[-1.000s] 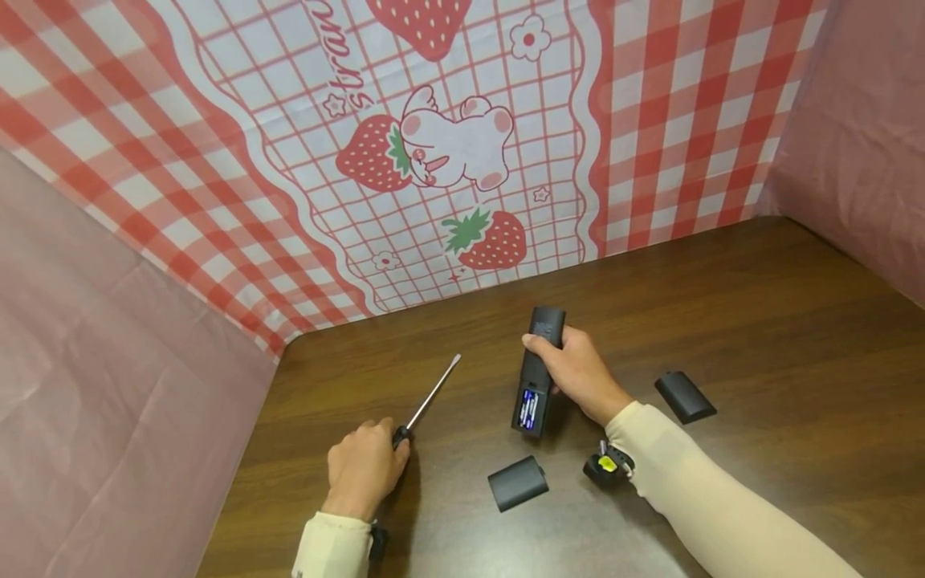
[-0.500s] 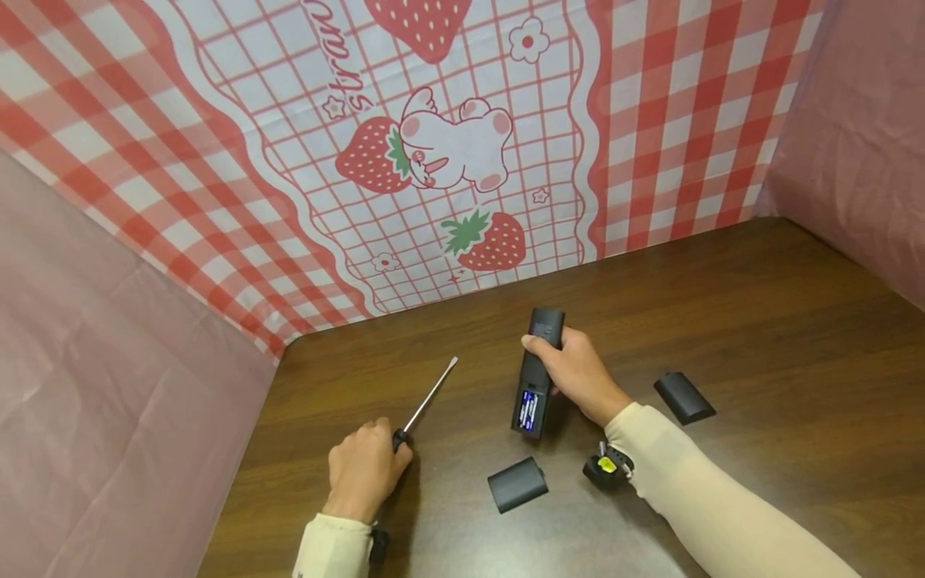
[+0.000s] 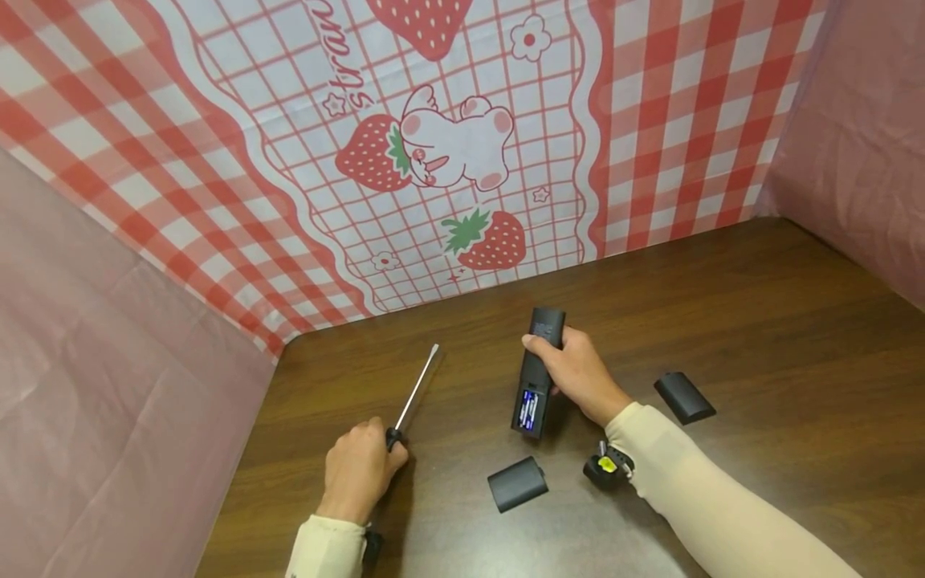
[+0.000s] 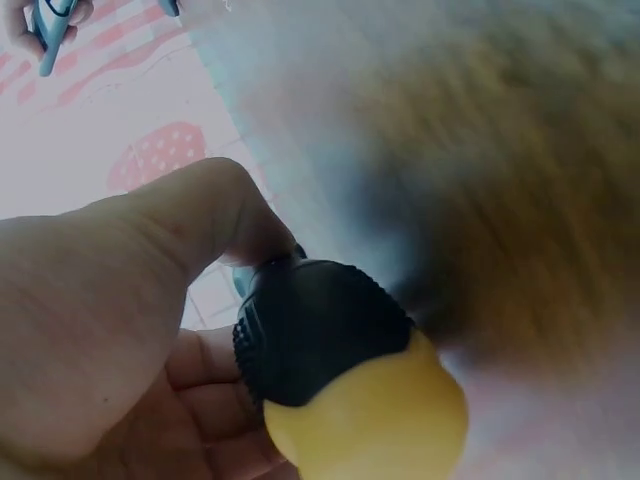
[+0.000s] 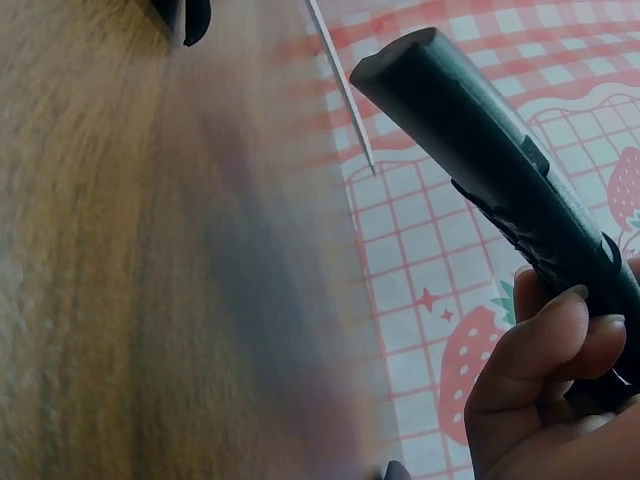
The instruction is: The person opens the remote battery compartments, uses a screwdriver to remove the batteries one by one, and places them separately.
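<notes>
Head view bright, even, sharp; soft shadows under hands. Both wrist views motion-blurred, dark wooden surface (image 3: 723, 321) smeared, washed-out.

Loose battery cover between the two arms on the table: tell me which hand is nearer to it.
Right, narrowly. The right hand grips the remote just beyond the battery cover. The left hand holds the screwdriver off to its left, farther away.

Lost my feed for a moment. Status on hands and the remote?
Left hand grips screwdriver. Right hand holds remote, battery bay open. Two loose covers on table, nothing between.
</notes>
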Motion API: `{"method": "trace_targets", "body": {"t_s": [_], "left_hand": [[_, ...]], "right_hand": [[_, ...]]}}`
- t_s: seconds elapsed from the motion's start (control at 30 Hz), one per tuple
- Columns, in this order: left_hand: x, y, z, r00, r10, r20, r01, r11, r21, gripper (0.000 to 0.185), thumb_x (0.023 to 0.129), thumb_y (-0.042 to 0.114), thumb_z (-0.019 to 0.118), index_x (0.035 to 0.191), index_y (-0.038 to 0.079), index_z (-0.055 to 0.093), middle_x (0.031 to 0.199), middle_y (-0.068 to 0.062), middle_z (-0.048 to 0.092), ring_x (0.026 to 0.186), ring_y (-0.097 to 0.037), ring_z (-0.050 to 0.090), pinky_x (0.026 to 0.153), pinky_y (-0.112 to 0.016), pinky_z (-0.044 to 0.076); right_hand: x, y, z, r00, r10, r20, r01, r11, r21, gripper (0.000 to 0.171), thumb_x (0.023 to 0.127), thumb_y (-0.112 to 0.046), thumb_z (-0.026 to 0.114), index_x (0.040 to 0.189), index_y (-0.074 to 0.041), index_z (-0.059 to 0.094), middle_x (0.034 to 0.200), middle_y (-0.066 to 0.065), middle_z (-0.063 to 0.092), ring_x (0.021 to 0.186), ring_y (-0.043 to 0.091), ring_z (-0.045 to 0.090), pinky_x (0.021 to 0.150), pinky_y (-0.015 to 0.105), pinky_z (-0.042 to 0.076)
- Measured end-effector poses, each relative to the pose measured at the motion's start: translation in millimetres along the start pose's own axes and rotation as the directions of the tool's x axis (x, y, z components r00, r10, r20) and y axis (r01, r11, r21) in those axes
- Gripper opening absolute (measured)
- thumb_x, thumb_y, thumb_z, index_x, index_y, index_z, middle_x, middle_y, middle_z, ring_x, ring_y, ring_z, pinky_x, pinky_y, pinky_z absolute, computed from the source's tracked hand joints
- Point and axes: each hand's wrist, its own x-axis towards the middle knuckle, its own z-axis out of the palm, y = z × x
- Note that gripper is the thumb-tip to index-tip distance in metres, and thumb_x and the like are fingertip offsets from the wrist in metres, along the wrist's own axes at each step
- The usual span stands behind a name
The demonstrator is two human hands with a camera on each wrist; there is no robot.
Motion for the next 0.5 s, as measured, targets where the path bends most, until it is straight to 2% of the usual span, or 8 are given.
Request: {"method": "trace_targets", "body": {"t_s": [0.27, 0.5], "left_hand": [[-0.4, -2.8, 2.9, 0.997, -0.005, -0.077, 0.002, 0.999, -0.043, 0.026, 0.075, 0.017, 0.073, 0.070, 0.010, 0.049, 0.068, -0.008, 0.055, 0.060, -0.037, 0.062, 0.050, -0.050, 0.047], [0.2, -4.4, 1.4, 0.994, 0.000, -0.107, -0.007, 0.997, -0.071, 0.025, 0.075, 0.016, 0.074, 0.073, 0.010, 0.051, 0.069, -0.007, 0.054, 0.059, -0.038, 0.063, 0.048, -0.049, 0.046]], "right_hand": [[0.2, 0.5, -0.9, 1.000, -0.004, -0.009, 0.004, 1.000, 0.010, 0.041, 0.097, -0.034, 0.064, 0.108, 0.005, 0.061, 0.082, 0.015, 0.064, 0.062, 0.020, 0.060, 0.049, 0.036, 0.051], [-0.1, 0.3, -0.2, 1.000, 0.001, -0.008, -0.001, 1.000, -0.002, 0.041, 0.097, -0.035, 0.065, 0.106, 0.005, 0.061, 0.082, 0.015, 0.064, 0.062, 0.021, 0.060, 0.050, 0.037, 0.051]]}}
